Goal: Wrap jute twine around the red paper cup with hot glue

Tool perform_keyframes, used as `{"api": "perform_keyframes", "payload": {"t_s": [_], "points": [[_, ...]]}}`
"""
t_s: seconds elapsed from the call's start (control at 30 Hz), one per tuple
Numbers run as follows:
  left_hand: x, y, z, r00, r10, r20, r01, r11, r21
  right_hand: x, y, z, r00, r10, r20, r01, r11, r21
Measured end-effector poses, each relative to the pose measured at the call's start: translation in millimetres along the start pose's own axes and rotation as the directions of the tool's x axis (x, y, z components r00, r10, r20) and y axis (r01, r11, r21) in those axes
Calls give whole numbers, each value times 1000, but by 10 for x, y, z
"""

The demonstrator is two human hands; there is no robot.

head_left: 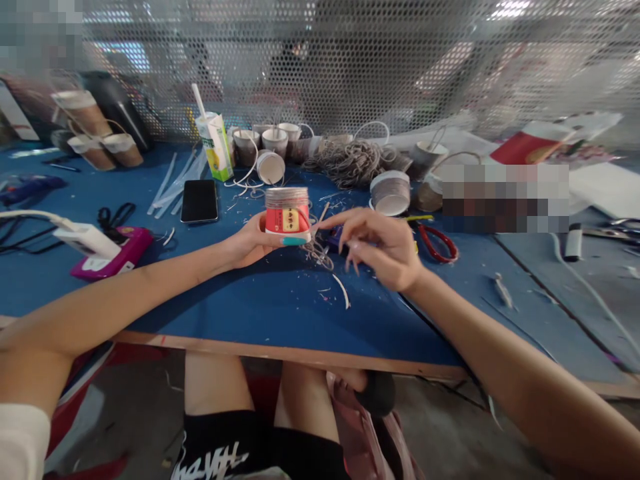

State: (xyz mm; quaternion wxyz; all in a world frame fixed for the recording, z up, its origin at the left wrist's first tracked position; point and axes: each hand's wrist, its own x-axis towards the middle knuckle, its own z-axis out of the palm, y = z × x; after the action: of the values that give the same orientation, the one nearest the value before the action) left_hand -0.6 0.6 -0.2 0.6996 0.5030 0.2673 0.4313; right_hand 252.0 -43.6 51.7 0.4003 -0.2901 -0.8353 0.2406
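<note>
My left hand [251, 240] grips a red paper cup [289, 219] from its left side, above the blue table. Grey cord [286, 197] is wound in rows round the cup's upper part. A pale label and a teal patch show on its printed wall. My right hand [383, 247] is just right of the cup, its index finger stretched toward the cup's side and the other fingers loosely bent and apart. Whether that fingertip touches the cup or a strand I cannot tell. Loose cord [317, 253] hangs or lies below, between the cup and my right hand.
Behind are a cord heap [350, 160], cord-wrapped cups [390, 193] and a drink carton [216, 147]. At left lie a phone [200, 201] and a purple power strip [135, 243]. Red-handled pliers or scissors [439, 245] lie at right. Perforated metal [310, 67] stands behind the table.
</note>
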Motion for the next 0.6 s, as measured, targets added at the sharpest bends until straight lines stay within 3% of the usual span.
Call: {"api": "perform_keyframes", "payload": {"t_s": [0.07,0.1,0.17,0.23,0.3,0.4,0.5,0.6], "points": [[2,4,-27,1000,-19,-21,19,1000,-12,45,23,-138,987,109,-121,-135,964,-231],[2,6,-40,999,-26,-18,26,999,-22,73,33,-209,969,192,-156,-240,882,-405],[5,5,-59,999,-37,9,38,998,-44,124,50,-324,891,443,-100,-390,634,-669],[13,-4,-70,999,-37,37,39,997,-60,158,54,-373,773,632,43,-361,495,-791],[25,-22,-77,998,-34,49,37,998,-59,172,34,-347,696,701,152,-283,463,-840],[34,-48,-88,999,-25,37,26,999,-36,170,-14,-234,712,683,163,-206,426,-881],[28,-49,-107,1000,-13,27,13,1000,-27,160,14,-162,762,640,95,-239,415,-878],[19,-34,-126,999,-14,38,17,998,-57,151,139,-186,843,535,-53,-400,559,-726]]}}
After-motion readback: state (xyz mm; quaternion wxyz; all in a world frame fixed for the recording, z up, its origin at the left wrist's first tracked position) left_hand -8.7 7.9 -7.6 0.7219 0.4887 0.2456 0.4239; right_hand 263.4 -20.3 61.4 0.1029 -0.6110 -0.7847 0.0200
